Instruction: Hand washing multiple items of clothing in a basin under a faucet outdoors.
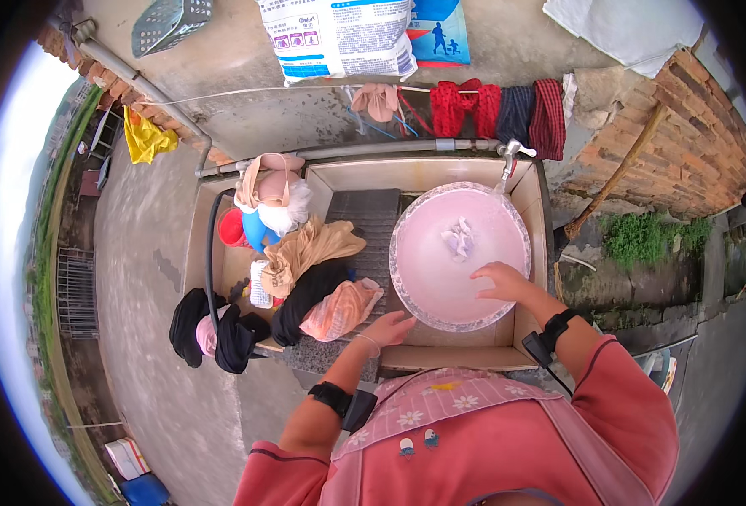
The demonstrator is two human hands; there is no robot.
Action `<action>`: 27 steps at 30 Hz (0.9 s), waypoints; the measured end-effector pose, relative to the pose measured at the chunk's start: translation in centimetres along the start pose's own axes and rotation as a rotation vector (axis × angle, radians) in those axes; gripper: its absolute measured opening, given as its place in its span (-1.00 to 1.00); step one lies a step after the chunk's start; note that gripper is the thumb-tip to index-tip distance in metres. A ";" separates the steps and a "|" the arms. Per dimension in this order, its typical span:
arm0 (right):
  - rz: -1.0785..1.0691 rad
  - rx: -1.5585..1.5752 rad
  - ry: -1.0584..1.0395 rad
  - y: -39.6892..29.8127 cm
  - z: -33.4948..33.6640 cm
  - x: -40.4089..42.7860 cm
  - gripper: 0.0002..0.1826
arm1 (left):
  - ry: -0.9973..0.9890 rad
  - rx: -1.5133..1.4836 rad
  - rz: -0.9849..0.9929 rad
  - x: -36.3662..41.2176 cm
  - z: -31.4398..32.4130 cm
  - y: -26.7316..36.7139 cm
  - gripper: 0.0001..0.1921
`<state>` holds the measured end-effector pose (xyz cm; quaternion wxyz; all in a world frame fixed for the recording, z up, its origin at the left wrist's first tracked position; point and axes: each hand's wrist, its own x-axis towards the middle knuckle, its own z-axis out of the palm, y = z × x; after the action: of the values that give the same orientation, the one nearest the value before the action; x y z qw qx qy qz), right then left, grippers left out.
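A round pink basin (423, 278) with a speckled rim stands in the tiled sink (449, 357), filled with cloudy water. A small crumpled white and pale purple cloth (458, 239) lies in its middle. Over the basin's right side, my right hand (501, 282) has its fingers spread and holds nothing. My left hand (391, 329) is empty too, fingers apart, near the basin's lower left rim. Just left of it lies an orange and white patterned cloth (341, 310), with a black garment (303, 294) and a tan garment (310, 250) behind it on the ridged dark washboard slab (370, 212).
A metal tap (511, 155) rises at the basin's back right. On the left sit a red cup (232, 228), a white scrub brush (260, 284), a black hose (208, 253) and black clothes (237, 341) over the edge. Red garments (464, 107) hang on a line behind.
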<state>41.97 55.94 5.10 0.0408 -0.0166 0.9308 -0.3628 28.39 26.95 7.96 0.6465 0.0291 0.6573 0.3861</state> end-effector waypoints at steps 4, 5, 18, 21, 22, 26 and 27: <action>0.332 0.155 0.572 2.3 -4.9 4.1 -0.58 | 0.013 -0.335 -0.135 2.6 1.4 -2.7 -0.27; 0.399 0.151 0.691 3.3 -6.0 5.1 -0.54 | 0.007 -0.412 -0.151 3.1 1.7 -3.0 -0.27; 0.631 -0.036 0.819 9.6 -11.6 9.7 -0.22 | -0.060 -0.752 -0.106 5.1 2.6 0.4 -0.20; 0.660 -0.062 0.787 9.5 -11.6 9.8 -0.21 | -0.012 -0.781 -0.084 4.9 2.3 2.0 -0.19; 0.677 -0.072 0.767 9.5 -11.6 9.7 -0.20 | -0.016 -0.778 -0.085 4.8 2.3 2.1 -0.19; 0.703 -0.076 0.722 8.8 -12.0 9.7 -0.19 | 0.003 -0.813 -0.080 4.9 2.2 1.6 -0.23; 0.701 -0.068 0.704 8.7 -12.1 9.7 -0.18 | 0.010 -0.806 -0.065 5.1 2.2 1.2 -0.25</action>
<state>31.20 69.96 7.47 -0.1573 0.4195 0.8490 -0.2802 28.93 31.51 4.70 0.6147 -0.2493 0.4572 0.5924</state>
